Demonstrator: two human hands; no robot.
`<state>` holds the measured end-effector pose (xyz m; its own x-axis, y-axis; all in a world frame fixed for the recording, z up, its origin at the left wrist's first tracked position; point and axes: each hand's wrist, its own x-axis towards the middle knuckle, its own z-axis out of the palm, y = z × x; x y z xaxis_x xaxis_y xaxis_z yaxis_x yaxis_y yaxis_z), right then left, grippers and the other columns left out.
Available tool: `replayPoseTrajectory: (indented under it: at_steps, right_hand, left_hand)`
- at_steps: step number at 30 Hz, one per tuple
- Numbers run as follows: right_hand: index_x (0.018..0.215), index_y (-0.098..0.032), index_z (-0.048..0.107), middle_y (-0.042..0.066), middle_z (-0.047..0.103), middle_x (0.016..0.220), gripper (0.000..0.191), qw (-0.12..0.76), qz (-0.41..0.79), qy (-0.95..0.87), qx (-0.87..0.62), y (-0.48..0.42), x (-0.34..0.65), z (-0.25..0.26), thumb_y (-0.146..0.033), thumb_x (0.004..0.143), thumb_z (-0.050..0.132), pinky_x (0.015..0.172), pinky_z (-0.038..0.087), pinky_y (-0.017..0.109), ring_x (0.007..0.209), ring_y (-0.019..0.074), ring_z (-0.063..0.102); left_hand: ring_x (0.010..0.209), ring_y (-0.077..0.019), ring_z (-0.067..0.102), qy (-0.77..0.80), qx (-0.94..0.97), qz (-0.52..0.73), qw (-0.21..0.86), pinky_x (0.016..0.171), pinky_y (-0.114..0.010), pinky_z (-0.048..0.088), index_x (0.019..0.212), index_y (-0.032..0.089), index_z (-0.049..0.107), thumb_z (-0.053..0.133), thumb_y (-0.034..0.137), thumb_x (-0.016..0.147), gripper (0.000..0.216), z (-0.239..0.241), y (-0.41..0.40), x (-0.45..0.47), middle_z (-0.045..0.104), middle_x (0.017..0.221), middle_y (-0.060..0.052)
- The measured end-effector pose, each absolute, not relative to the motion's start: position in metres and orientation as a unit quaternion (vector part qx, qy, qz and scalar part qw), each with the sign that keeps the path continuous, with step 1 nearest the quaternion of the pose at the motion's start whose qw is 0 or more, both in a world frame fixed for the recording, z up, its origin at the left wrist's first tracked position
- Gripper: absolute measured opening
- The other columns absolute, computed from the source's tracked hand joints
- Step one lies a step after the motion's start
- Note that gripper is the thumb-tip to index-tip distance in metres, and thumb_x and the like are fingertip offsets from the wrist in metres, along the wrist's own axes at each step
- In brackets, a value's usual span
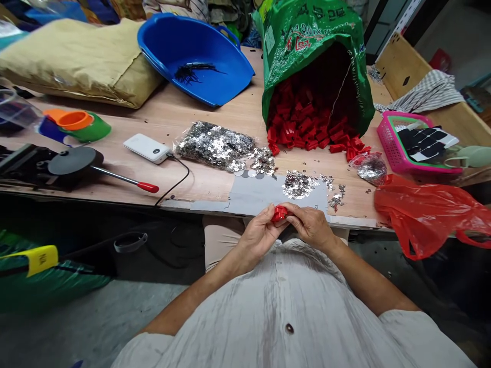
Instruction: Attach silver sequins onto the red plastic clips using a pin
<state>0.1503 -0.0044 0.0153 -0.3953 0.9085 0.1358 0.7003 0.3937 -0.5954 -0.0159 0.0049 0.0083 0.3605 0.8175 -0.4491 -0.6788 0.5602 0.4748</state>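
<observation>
A small red plastic part (280,213) is held at the table's front edge, above my lap. My left hand (261,232) grips it between thumb and fingers. From the other side, my right hand (310,225) has its thumb and fingertips pinched together at the part; whether a tiny piece is between them I cannot make out. Just beyond my hands, a pile of small silvery metal pieces (299,184) lies on a grey sheet (251,193). Many similar red parts (303,125) spill from the mouth of a green woven sack (318,30).
A clear bag of metal pieces (215,145) and a white power bank (148,148) lie left of centre. Behind are a blue scoop-shaped basin (230,76) and a tan sack (76,61). A red-handled lever press (76,162) stands left; a pink basket (389,143) and red plastic bag (429,209) sit right.
</observation>
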Motion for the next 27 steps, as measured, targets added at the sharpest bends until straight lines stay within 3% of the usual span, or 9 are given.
replayPoseTrajectory:
  at_steps: [5,9,14,17,22,27]
  right_hand:
    - [0.116,-0.024,0.066,0.005,0.074,0.103,0.037,0.289,0.219,-0.774,-0.520,-0.005,0.146,0.007,-0.038,0.102,0.035,0.083,0.048,0.029,0.090,0.0186,0.068]
    - [0.112,-0.027,0.067,0.002,0.073,0.103,0.035,0.303,0.263,-0.755,-0.519,0.006,0.152,0.008,-0.036,0.102,0.035,0.079,0.049,0.026,0.087,0.0158,0.068]
    - [0.119,-0.027,0.063,0.003,0.073,0.101,0.033,0.234,0.211,-0.715,-0.624,0.062,0.187,0.010,-0.040,0.100,0.039,0.073,0.048,0.029,0.086,0.0188,0.067]
    - [0.127,-0.023,0.057,0.009,0.068,0.115,0.034,0.171,0.174,-0.677,-0.694,0.110,0.214,0.006,-0.037,0.098,0.046,0.082,0.049,0.034,0.099,0.0224,0.064]
    - [0.141,-0.015,0.044,0.018,0.051,0.138,0.057,0.152,0.143,-0.630,-0.748,0.180,0.232,-0.001,-0.037,0.091,0.060,0.098,0.042,0.039,0.122,0.0289,0.052]
    - [0.139,-0.011,0.042,0.021,0.047,0.138,0.068,0.155,0.140,-0.574,-0.791,0.223,0.221,-0.004,-0.044,0.085,0.066,0.100,0.041,0.042,0.126,0.0331,0.048]
  left_hand:
    - [0.088,-0.0167,0.066,0.344,0.155,0.465,0.801,0.096,-0.039,0.053,0.076,0.017,0.059,0.066,0.034,0.085,0.021,0.009,0.002,-0.013,0.066,0.083,-0.003]
    - [0.093,-0.0198,0.068,0.344,0.169,0.435,0.815,0.095,-0.041,0.053,0.071,0.017,0.054,0.073,0.038,0.080,0.029,0.004,-0.001,-0.022,0.068,0.082,-0.003]
    - [0.087,-0.0205,0.071,0.427,0.184,0.300,0.833,0.071,-0.026,0.058,0.071,0.016,0.052,0.082,0.033,0.072,0.034,-0.034,-0.009,-0.035,0.069,0.082,-0.005]
    - [0.077,-0.0168,0.070,0.505,0.172,0.294,0.793,0.069,-0.025,0.058,0.079,0.015,0.058,0.085,0.024,0.067,0.031,-0.063,-0.009,-0.037,0.068,0.080,-0.005]
    - [0.078,-0.0150,0.070,0.559,0.157,0.323,0.747,0.073,-0.025,0.058,0.098,0.017,0.061,0.087,0.015,0.062,0.045,-0.084,-0.008,-0.040,0.069,0.095,-0.006]
    - [0.112,-0.0249,0.063,0.536,0.198,0.343,0.745,0.084,-0.032,0.057,0.100,0.019,0.067,0.090,0.021,0.058,0.048,-0.093,-0.010,-0.046,0.061,0.128,-0.012]
